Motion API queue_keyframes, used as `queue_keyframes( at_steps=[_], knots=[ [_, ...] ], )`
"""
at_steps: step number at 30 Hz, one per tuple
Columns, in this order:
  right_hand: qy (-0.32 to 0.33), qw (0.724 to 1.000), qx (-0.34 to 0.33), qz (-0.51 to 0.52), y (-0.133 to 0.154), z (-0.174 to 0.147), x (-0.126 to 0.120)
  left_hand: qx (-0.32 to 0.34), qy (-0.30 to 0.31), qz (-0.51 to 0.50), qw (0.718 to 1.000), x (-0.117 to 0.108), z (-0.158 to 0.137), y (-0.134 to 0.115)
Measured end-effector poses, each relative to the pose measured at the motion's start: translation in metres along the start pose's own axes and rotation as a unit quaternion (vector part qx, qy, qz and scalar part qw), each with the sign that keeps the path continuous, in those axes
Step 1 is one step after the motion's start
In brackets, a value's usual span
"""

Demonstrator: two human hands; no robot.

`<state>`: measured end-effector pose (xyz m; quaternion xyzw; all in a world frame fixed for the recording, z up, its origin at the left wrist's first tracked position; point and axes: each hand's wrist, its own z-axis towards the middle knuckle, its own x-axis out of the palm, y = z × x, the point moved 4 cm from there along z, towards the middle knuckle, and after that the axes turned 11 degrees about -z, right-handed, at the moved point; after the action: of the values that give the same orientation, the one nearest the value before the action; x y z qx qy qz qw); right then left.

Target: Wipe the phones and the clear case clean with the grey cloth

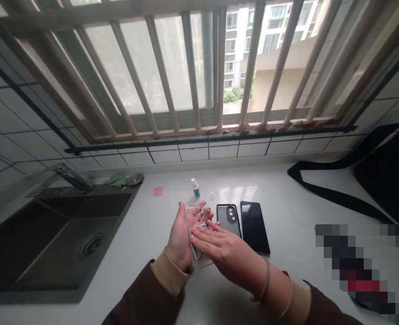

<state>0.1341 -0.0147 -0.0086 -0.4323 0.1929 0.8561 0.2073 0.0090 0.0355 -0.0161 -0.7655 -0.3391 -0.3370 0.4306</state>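
My left hand (178, 237) lies palm up under a clear phone case (193, 210), fingers curled around it. Across it comes my right hand (216, 241), its fingers fairly straight and close together. They press a pale, cloth-like piece (194, 247) against the case; most of that piece is hidden under the fingers. Just right of my hands lies a black-rimmed phone case (225, 221) with a camera cut-out. A dark phone (254, 227) is beside it. Beyond my fingers stands a small white bottle (195, 188) with a blue label.
A pink paper note (158, 191) lies on the white counter (145, 243). At left is a dark sink (74, 225) with a tap (74, 178), a green cloth (117, 180) and a metal drain cover (135, 179). A black strap (335, 198) lies at right; a barred window rises behind.
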Motion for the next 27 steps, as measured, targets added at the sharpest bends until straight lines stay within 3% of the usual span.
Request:
queue_keyframes(
  at_steps=[7,12,15,19,23,27],
  knots=[
    [-0.045,0.998,0.025,-0.038,-0.005,0.001,-0.003,-0.042,0.008,0.031,0.999,0.005,-0.010,0.012],
    [-0.074,0.991,0.093,-0.058,-0.016,0.001,-0.005,-0.065,0.053,-0.002,0.997,0.007,-0.009,0.031],
    [-0.067,0.988,0.124,-0.057,-0.020,0.000,-0.004,-0.018,0.077,0.005,0.997,0.007,-0.006,0.036],
    [-0.045,0.988,0.136,-0.053,-0.022,0.000,-0.003,0.035,0.042,0.020,0.998,0.008,-0.006,0.032],
    [-0.036,0.994,0.094,-0.038,-0.019,0.001,-0.002,0.082,-0.005,0.055,0.995,0.008,-0.007,0.021],
    [-0.017,0.998,0.063,0.022,-0.011,0.000,0.000,0.177,-0.015,0.066,0.982,0.005,-0.003,0.003]
  ],
)
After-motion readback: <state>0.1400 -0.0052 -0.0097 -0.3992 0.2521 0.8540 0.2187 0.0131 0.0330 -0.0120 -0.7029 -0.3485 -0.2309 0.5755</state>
